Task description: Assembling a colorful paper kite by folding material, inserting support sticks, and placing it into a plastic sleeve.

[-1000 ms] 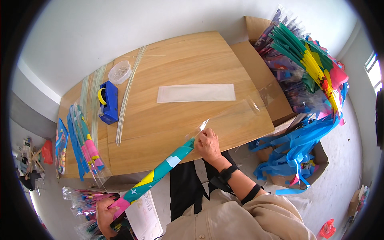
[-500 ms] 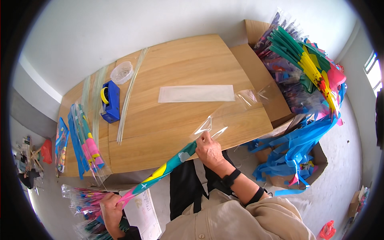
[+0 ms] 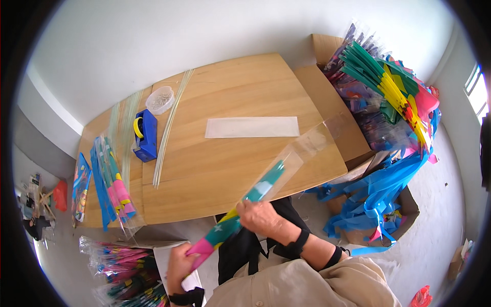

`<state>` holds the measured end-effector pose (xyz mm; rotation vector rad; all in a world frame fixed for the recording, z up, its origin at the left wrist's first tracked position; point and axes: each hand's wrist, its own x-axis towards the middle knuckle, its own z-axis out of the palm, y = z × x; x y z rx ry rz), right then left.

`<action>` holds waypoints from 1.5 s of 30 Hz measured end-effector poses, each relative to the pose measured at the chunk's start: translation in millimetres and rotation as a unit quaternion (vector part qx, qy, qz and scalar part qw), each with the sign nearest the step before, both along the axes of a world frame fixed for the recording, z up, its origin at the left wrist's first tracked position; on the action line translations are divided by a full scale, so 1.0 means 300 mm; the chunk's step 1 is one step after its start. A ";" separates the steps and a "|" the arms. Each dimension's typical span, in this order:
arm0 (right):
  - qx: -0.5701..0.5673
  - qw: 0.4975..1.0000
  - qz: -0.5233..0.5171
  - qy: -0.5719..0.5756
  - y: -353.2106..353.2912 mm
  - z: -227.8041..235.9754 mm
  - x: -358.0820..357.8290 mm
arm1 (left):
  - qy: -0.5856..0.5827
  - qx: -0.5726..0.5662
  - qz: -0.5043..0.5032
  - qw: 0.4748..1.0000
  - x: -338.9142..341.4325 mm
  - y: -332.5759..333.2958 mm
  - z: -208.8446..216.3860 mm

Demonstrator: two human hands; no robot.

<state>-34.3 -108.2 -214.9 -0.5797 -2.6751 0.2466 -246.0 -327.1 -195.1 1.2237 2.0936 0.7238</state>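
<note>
A rolled-up printed fabric [image 3: 217, 233] in green, yellow and pink slants across the front of my body. My left hand [image 3: 180, 262] is closed round its pink lower end. Farther up the roll, my right hand [image 3: 260, 219] grips it through or together with a clear plastic sleeve [image 3: 303, 145]. The green upper end lies inside the sleeve, whose flat far part reaches over the table's right edge. Behind it a stack of flat clear sleeves [image 3: 251, 127] rests on the wooden table [image 3: 235, 92].
Left on the table are a blue tape dispenser [image 3: 147, 135], a round tub [image 3: 160, 100], thin rods [image 3: 173, 128] and bagged rolls [image 3: 116, 187]. A carton [image 3: 335, 110] with colourful bundles stands at right, above blue ribbons [image 3: 378, 192]. More bagged rolls [image 3: 125, 266] sit lower left.
The fabric roll has moved up and right, and its green end now reaches farther into the sleeve. My left hand moved right with it; my right hand moved nearer my body, down the roll.
</note>
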 end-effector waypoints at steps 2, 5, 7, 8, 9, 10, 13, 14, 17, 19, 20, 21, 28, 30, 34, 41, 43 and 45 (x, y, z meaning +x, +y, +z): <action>0.012 0.998 0.056 -0.022 -0.041 0.039 -0.017 | -0.049 0.043 0.001 0.998 0.078 0.056 -0.042; 0.087 0.993 0.081 -0.022 -0.084 0.137 -0.047 | -0.063 0.158 0.040 0.985 0.173 0.150 -0.031; 0.154 0.986 0.063 0.032 -0.056 0.239 -0.073 | -0.004 0.252 0.083 0.964 0.187 0.182 -0.019; 0.152 0.984 0.073 0.063 -0.041 0.288 -0.084 | 0.020 0.300 0.104 0.948 0.176 0.199 -0.021; 0.172 0.973 0.096 0.122 -0.017 0.324 -0.104 | 0.052 0.339 0.130 0.930 0.172 0.229 -0.004; 0.189 0.958 0.119 0.181 0.008 0.355 -0.131 | 0.085 0.376 0.158 0.909 0.174 0.268 0.017; 0.180 0.956 0.114 0.201 0.083 0.317 -0.224 | 0.075 0.366 0.168 0.912 0.110 0.350 -0.008; 0.186 0.967 0.081 0.156 0.122 0.242 -0.266 | 0.033 0.313 0.168 0.934 0.081 0.381 -0.034; 0.165 0.984 0.027 0.067 0.235 -0.037 -0.318 | -0.115 0.187 0.181 0.959 0.016 0.453 -0.194; 0.141 0.989 0.031 0.041 0.201 -0.142 -0.353 | -0.194 0.126 0.212 0.949 -0.009 0.416 -0.275; 0.135 0.990 0.031 0.030 0.178 -0.179 -0.351 | -0.185 0.108 0.213 0.953 -0.007 0.395 -0.299; 0.127 0.991 0.031 0.016 0.161 -0.192 -0.342 | -0.192 0.109 0.215 0.951 0.000 0.378 -0.308; 0.074 0.996 0.027 0.052 0.136 -0.144 -0.320 | -0.115 0.182 0.201 0.956 0.018 0.371 -0.328; 0.073 0.995 0.029 0.055 0.141 -0.106 -0.325 | -0.100 0.236 0.207 0.944 0.034 0.421 -0.287; 0.072 0.996 0.045 0.006 0.109 -0.063 -0.338 | -0.099 0.243 0.252 0.931 0.005 0.508 -0.275; -0.014 1.000 -0.001 -0.018 0.141 -0.172 -0.316 | -0.151 0.150 0.212 0.954 0.061 0.490 -0.269; -0.023 0.999 -0.019 -0.012 0.158 -0.180 -0.304 | -0.286 0.151 0.196 0.925 0.084 0.404 -0.238; -0.070 0.996 -0.060 -0.002 0.170 -0.166 -0.303 | -0.398 0.133 0.184 0.889 0.103 0.298 -0.201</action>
